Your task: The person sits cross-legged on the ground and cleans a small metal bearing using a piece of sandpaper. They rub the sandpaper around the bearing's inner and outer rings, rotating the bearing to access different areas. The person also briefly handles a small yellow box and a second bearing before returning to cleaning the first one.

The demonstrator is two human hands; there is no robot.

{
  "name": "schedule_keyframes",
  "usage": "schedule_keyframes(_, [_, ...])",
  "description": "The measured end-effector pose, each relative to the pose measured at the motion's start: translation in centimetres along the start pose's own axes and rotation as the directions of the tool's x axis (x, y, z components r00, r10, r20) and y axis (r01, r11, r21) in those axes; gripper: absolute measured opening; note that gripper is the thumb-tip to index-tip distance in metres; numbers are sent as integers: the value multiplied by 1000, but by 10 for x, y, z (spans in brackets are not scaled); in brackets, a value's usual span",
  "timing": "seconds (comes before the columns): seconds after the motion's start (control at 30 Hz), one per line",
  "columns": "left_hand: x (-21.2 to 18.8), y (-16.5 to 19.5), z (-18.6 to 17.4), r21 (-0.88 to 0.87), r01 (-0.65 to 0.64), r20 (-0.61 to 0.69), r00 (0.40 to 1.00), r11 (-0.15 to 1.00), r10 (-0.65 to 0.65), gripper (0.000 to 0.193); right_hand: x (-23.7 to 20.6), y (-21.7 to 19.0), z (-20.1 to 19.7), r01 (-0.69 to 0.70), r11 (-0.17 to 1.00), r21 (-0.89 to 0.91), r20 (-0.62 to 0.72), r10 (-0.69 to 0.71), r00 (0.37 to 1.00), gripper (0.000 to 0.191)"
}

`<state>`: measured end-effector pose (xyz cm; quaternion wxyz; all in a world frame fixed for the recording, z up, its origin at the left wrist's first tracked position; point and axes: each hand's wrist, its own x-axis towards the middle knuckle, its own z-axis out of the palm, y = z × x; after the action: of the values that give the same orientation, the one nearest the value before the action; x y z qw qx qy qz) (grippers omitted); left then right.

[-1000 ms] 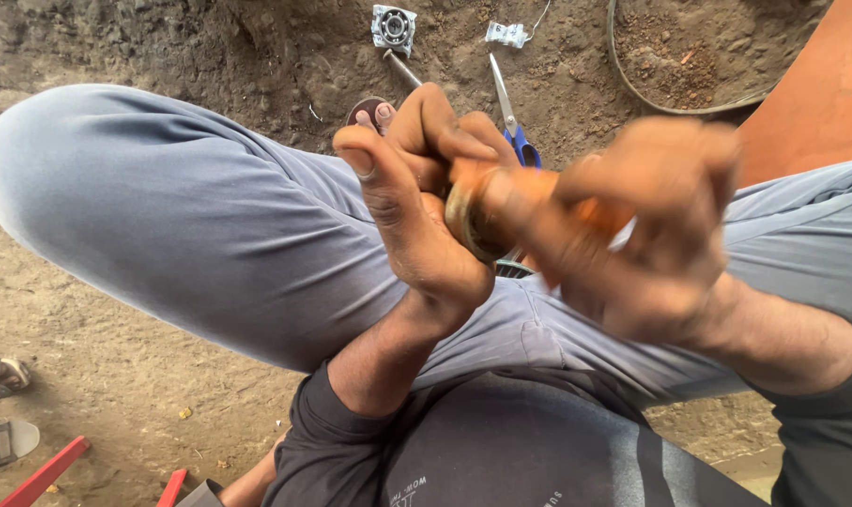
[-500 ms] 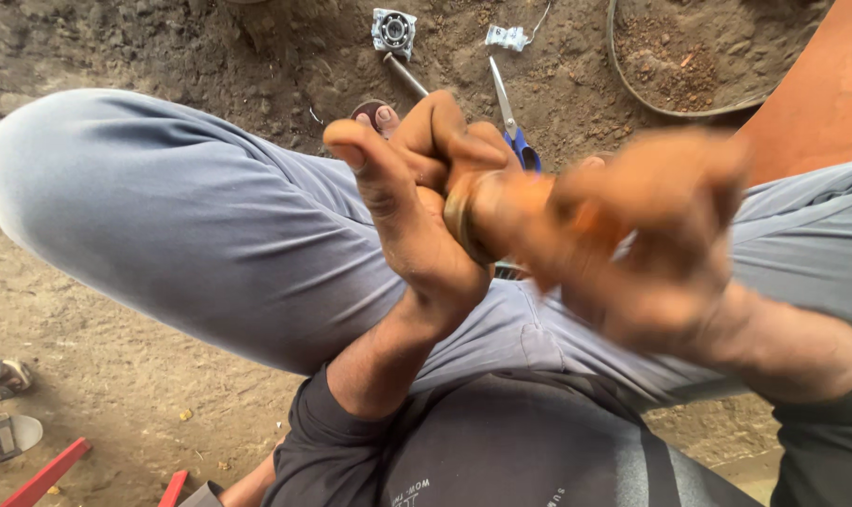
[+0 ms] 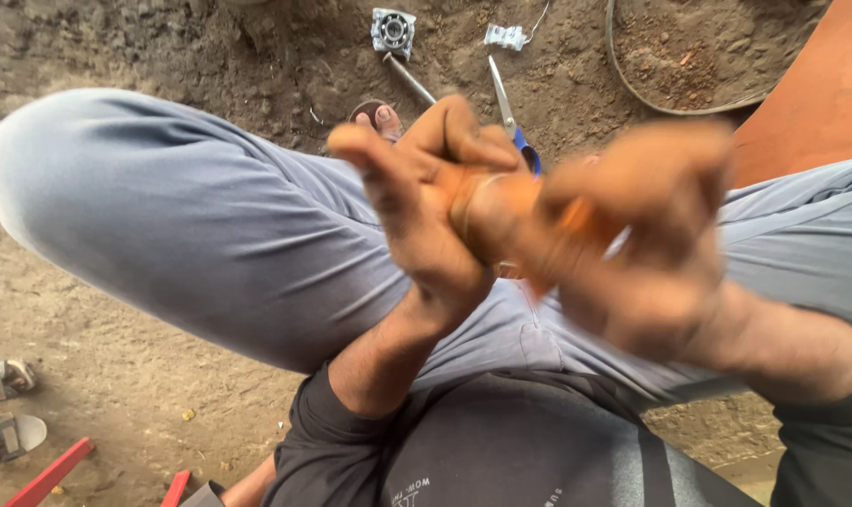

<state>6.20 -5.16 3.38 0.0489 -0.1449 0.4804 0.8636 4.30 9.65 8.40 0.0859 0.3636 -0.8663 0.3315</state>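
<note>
- Left hand [image 3: 426,216] is closed around an orange-brown coil [image 3: 487,211], held above the lap.
- Right hand [image 3: 632,244] is blurred; whether its grip clamps the coil cannot be told.
- Risk: a slip would drop the coil onto the dirt floor [image 3: 97,394], near the scissors [image 3: 512,117].

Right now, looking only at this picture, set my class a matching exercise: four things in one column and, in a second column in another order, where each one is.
Things
1. small orange-brown round object
2. blue-handled scissors
3. red bar
4. round rusty metal pan

Places
A. bottom left corner, on the dirt
B. top right, on the ground
C. gripped between the left hand and the blurred right hand
D. on the ground just beyond the hands

Pairs: 1-C, 2-D, 3-A, 4-B
</note>
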Motion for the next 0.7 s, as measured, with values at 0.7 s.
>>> schedule_keyframes(0.7, [0,5,-6,-117,34,-39,998,993,-39,89,-24,32,-11,-569,513,642,143,649,747,21])
